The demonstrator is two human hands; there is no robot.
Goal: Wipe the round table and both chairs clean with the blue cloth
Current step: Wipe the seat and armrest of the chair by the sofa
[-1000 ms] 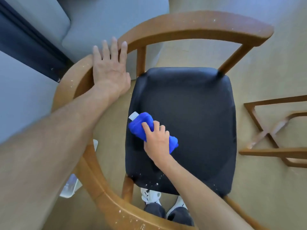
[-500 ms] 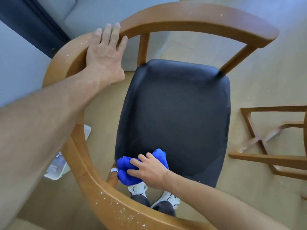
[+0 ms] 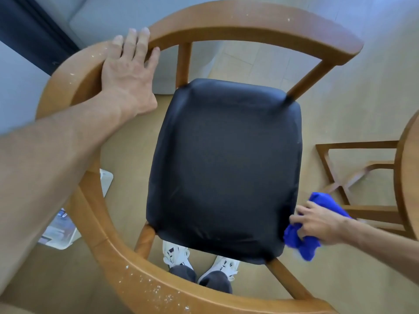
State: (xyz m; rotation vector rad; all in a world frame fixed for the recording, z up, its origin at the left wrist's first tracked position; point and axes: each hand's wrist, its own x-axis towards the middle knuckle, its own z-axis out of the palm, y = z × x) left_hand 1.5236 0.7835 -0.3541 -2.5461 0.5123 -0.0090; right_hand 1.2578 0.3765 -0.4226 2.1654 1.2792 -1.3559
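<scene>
Head view, my notes, left to right. White tray (image 3: 68,234) on floor, lower left of frame, partly behind chair rail. My left hand (image 3: 127,73) flat, fingers straight, pressing on curved wooden backrest (image 3: 249,21) at upper left; white specks on rail. Black padded seat (image 3: 224,168) fills centre. White shoes (image 3: 176,254) show below seat edge. My right hand (image 3: 317,223) at lower right, fingers curled round bunched blue cloth (image 3: 301,243), cloth touching seat's right front corner. Round table (image 3: 410,168) edge at far right, its wooden base (image 3: 353,177) beneath.
</scene>
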